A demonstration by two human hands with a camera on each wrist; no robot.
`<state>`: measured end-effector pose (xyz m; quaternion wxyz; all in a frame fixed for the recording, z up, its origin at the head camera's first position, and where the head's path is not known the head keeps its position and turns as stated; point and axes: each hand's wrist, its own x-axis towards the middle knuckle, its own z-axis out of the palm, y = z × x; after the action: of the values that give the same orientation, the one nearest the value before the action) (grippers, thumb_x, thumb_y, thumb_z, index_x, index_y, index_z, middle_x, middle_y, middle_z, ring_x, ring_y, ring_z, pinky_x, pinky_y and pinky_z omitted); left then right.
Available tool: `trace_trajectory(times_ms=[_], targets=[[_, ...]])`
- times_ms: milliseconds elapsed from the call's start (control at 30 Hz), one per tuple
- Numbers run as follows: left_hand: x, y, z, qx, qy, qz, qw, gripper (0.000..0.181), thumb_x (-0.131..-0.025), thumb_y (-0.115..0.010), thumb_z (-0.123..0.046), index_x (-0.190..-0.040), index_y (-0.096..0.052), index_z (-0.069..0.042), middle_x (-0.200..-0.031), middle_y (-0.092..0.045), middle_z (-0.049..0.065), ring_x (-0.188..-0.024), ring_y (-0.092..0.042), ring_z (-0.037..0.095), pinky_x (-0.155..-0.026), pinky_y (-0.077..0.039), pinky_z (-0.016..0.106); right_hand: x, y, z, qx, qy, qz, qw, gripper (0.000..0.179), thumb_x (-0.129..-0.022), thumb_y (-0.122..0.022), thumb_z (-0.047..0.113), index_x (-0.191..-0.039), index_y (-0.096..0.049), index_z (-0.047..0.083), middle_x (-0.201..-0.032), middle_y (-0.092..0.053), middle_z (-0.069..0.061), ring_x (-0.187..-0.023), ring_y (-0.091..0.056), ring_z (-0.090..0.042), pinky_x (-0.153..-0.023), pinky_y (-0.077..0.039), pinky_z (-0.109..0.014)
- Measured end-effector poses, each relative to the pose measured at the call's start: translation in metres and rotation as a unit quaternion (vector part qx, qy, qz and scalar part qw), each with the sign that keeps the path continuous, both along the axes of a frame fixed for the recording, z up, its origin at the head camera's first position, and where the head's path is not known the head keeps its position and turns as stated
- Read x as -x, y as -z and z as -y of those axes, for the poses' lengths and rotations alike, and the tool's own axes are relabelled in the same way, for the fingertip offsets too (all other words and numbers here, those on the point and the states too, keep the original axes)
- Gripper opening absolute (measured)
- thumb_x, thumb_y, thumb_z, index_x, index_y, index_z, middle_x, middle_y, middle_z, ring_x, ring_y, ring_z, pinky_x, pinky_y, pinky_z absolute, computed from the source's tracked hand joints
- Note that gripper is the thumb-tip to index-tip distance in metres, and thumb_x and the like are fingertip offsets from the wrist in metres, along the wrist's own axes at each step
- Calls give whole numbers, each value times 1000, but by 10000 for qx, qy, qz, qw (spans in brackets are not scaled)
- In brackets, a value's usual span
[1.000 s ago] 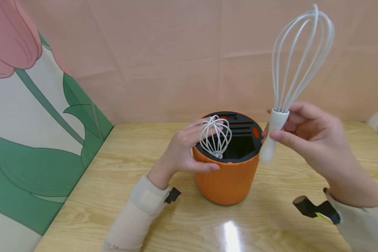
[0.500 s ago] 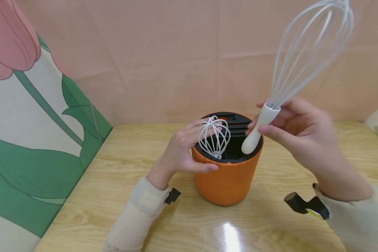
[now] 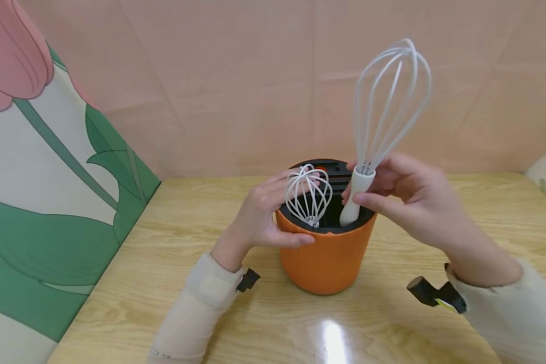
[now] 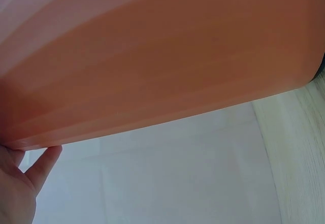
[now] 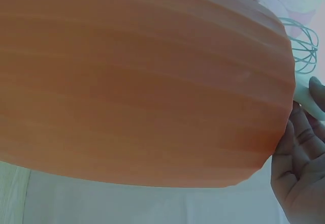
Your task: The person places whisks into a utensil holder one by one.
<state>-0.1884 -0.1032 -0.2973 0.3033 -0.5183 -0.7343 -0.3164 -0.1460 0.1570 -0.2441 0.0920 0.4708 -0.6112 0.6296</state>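
Note:
In the head view an orange round utensil holder (image 3: 323,263) with a black slotted insert stands upright on the table. A small white whisk (image 3: 308,202) stands in its left side, wire head up, its lower part hidden inside. My left hand (image 3: 261,215) grips the holder's left side at the rim, thumb in front and fingers behind the small whisk. Between thumb and fingers my right hand (image 3: 411,194) pinches the white handle of a larger whisk (image 3: 359,189). That whisk tilts, wires up, with its handle end at the insert's wide opening.
The wooden table (image 3: 164,283) runs back to a pink wall covering (image 3: 236,101). A tulip-patterned panel (image 3: 50,242) borders the left side. Narrow slots (image 3: 338,186) lie in the insert behind the wide opening.
My right hand has moved left and brought the larger whisk from beside the holder to over its opening, handle end lowered to it. My left hand and the holder stay put.

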Motion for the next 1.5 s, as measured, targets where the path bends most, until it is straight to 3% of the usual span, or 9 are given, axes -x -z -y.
trace_trajectory(times_ms=[100, 300, 433, 600, 800, 1033, 1300, 1500], targets=[[0, -1, 0, 3, 8, 2, 10000, 75, -82, -69, -63, -126, -65, -2, -128, -68, 13, -127, -58, 25, -116, -41, 34, 1, 1, 0, -174, 121, -34, 9998, 38, -81, -64, -24, -118, -57, -17, -92, -75, -14, -85, -75, -18, -75, -60, -22], [-2, 1, 0, -1, -14, -18, 10000, 77, -70, -84, -51, -126, -65, -1, -128, -68, 14, -127, -59, 28, -116, -41, 36, 0, 7, 0, -385, 360, 287, 9982, 39, -81, -67, -22, -117, -63, -9, -95, -77, -8, -87, -75, -14, -75, -60, -20], [-2, 1, -1, -11, -5, 22, 10000, 75, -75, -80, -54, -127, -65, -2, -129, -67, 14, -128, -59, 26, -116, -41, 35, -1, 9, 0, -477, 502, 328, 9971, 36, -80, -68, -20, -114, -64, -8, -96, -76, -7, -88, -74, -12, -77, -60, -19], [-1, 1, -2, -32, -1, 39, 10000, 75, -82, -68, -63, -126, -65, -3, -128, -68, 13, -127, -59, 25, -116, -42, 34, -2, 9, -2, -875, 804, 38, 9929, 31, -83, -74, -8, -113, -65, -8, -98, -76, -1, -85, -73, -9, -76, -58, -17], [-1, 2, -1, -58, 28, 22, 10000, 75, -78, -76, -58, -126, -66, -2, -128, -68, 14, -126, -59, 26, -115, -42, 34, -4, 7, 0, -1591, 1396, -560, 9757, 42, -74, -78, -13, -113, -67, -1, -94, -72, 9, -75, -69, -4, -69, -56, -14], [0, 2, -1, -92, -56, 12, 9999, 78, -85, -59, -69, -125, -66, -3, -127, -68, 14, -125, -59, 25, -115, -42, 34, -5, 5, 2, -1829, 1442, -516, 9711, 46, -73, -79, -13, -114, -67, 5, -91, -71, 8, -74, -67, -5, -70, -55, -15], [0, 2, -1, -110, 35, -1, 9999, 75, -84, -66, -64, -126, -65, -2, -129, -68, 14, -126, -59, 25, -115, -42, 35, -8, 3, -1, -2138, 1603, -378, 9629, 52, -76, -81, -6, -122, -65, 10, -94, -72, 9, -81, -68, -5, -76, -54, -14], [-1, 2, -2, -108, 21, -14, 9999, 76, -84, -65, -66, -126, -66, -2, -128, -68, 14, -126, -59, 25, -115, -43, 34, -7, 5, -5, -1970, 1316, -186, 9714, 54, -77, -79, -8, -126, -60, 5, -97, -73, 4, -86, -69, -8, -81, -54, -14]])
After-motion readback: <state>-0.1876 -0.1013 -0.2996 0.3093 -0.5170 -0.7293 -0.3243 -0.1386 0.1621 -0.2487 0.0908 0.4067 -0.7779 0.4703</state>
